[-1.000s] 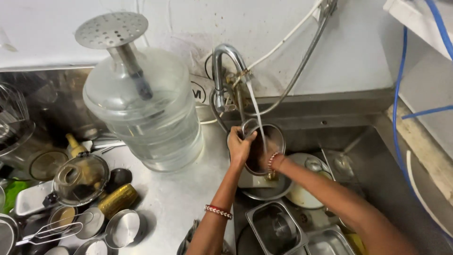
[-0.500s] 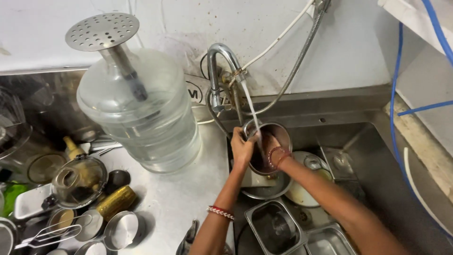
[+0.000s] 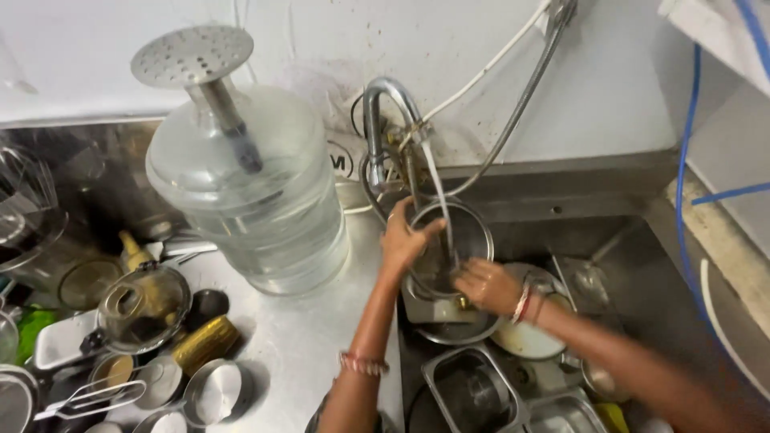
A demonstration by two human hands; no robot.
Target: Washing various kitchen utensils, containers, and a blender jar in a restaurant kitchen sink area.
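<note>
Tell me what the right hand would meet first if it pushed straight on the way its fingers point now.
Probably the inner wall of the steel pot: the right hand points up-left into its mouth, under the water stream. The left hand grips the rim beyond. Depth is unclear.

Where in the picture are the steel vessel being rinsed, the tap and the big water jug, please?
steel vessel (image 3: pixel 464 232): head view, on its inner wall near the rim.
tap (image 3: pixel 383 95): head view, on the curved top of the spout.
water jug (image 3: pixel 257 200): head view, on its clear side wall.

Head-worn view, looking steeply down, close over sink
</note>
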